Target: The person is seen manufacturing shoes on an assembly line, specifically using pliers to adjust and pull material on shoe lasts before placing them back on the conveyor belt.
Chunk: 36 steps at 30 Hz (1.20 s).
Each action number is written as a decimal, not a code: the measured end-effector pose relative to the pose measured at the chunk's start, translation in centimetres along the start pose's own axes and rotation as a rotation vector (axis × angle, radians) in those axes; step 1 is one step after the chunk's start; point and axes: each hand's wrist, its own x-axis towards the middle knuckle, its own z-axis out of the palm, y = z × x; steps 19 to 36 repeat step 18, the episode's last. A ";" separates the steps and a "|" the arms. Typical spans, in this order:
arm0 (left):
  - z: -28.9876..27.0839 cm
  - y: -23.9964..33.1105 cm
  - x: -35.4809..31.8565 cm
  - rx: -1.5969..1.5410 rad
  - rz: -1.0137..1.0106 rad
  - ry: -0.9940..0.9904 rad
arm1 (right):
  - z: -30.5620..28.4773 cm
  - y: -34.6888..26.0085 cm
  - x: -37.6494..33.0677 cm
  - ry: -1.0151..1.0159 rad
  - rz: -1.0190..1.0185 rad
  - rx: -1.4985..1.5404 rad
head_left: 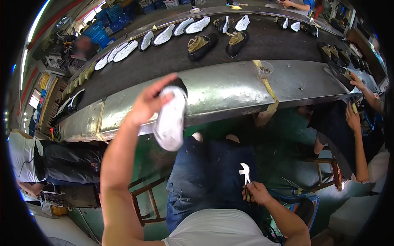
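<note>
My left hand [152,102] grips a shoe [171,121], raised in front of the bench edge. Its white underside faces up, and a dark part shows at the far end by my fingertips. Low over my lap, my right hand [256,193] is closed around the handles of lasting pincers [245,171] with a curved, pale metal head. The tool is apart from the shoe.
Across the dark conveyor belt [152,63] lie white-bottomed shoes [163,35] and olive-black shoes [202,46]. A clear cup [264,69] sits on the metal bench edge [221,88]. At right, a co-worker's hand [358,82] holds a dark shoe. Stools stand on both sides.
</note>
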 end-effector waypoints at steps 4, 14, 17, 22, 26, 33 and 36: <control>9.6 -7.3 -9.0 -0.001 0.209 0.042 | 0.4 0.3 -0.9 -0.031 -0.213 -0.085; 17.6 -15.4 -14.1 -0.594 -0.099 0.010 | 7.0 -7.8 -5.8 -0.095 -0.361 -0.701; 17.8 -16.4 -14.3 -0.404 -0.086 0.011 | 7.5 -7.2 -3.7 -0.138 -0.312 -0.469; 17.8 -15.6 -14.4 -0.353 -0.093 0.008 | 7.3 -7.2 -3.2 -0.174 -0.235 -0.409; 17.8 -15.6 -14.4 -0.353 -0.093 0.008 | 7.3 -7.2 -3.2 -0.174 -0.235 -0.409; 17.8 -15.6 -14.4 -0.353 -0.093 0.008 | 7.3 -7.2 -3.2 -0.174 -0.235 -0.409; 17.8 -15.6 -14.4 -0.353 -0.093 0.008 | 7.3 -7.2 -3.2 -0.174 -0.235 -0.409</control>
